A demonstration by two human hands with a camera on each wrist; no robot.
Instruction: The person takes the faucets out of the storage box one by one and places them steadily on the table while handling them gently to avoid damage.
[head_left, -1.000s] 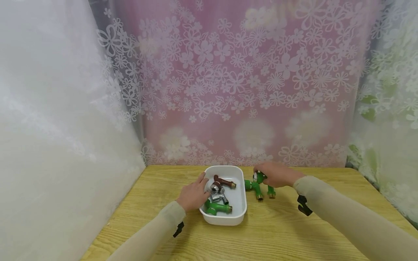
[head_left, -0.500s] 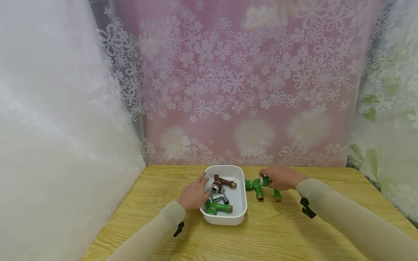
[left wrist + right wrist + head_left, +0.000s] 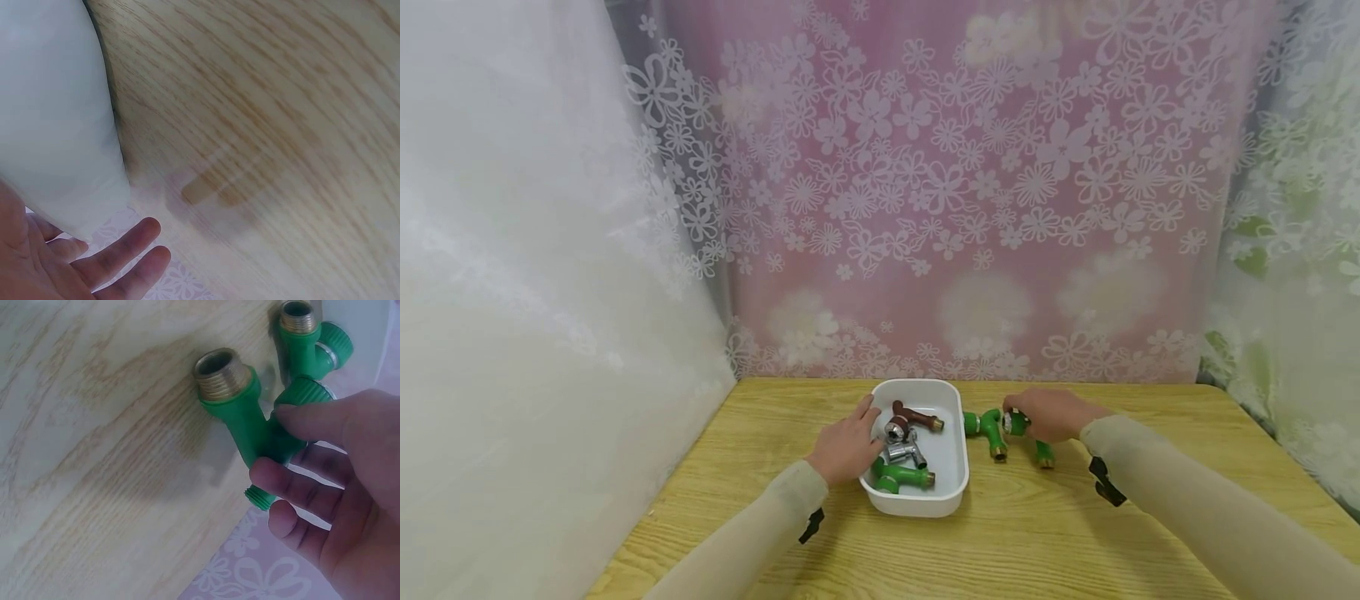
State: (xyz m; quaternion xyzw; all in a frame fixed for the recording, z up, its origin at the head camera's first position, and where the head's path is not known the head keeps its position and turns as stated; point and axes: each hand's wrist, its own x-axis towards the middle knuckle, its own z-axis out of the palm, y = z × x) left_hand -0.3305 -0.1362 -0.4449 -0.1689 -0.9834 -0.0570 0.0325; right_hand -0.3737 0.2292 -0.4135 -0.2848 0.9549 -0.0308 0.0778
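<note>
My left hand (image 3: 844, 448) rests on the left rim of a white plastic basin (image 3: 955, 490). In the left wrist view, its fingers (image 3: 122, 250) extend loosely beside the basin's outer wall. My right hand (image 3: 1054, 415) grips a green plastic tap (image 3: 240, 425) with a brass threaded end. Thumb and fingers pinch its body; the threaded end points away from the palm. Just left of it lies a second green tap (image 3: 989, 427), against the basin's right side. Inside the basin are a brown tap (image 3: 916, 419), a chrome tap (image 3: 904, 452) and another green tap (image 3: 906, 477).
A wooden table (image 3: 1030, 533) carries everything. Behind it hangs a pink flowered curtain (image 3: 970, 250), with a white sheet (image 3: 550, 292) on the left and a pale floral sheet (image 3: 1292, 292) on the right.
My right hand has moved a little to the right and towards me with the green tap, away from the other green tap beside the basin. My left hand has stayed put.
</note>
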